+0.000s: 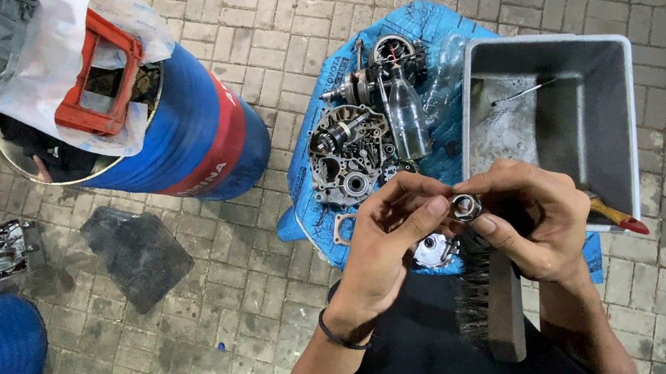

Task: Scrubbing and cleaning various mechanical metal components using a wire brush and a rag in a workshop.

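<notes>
At frame centre, fingertips of the left hand (389, 236) and right hand (532, 223) clamp together on a small round metal part (465, 208). Below lies a bristle brush (491, 300). Upper right sits a grey tub (555, 114); upper left, a blue drum (184, 134) with a red band.

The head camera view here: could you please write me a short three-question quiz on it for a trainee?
1. True or false: both hands pinch the small metal ring.
2. What lies on the blue sack beside the clear bottle?
A. engine case half
B. hammer
C. tyre
3. Where does the brush rest?

Key
1. True: left hand and right hand hold it together.
2. A, the engine case half.
3. On the person's lap.
</notes>
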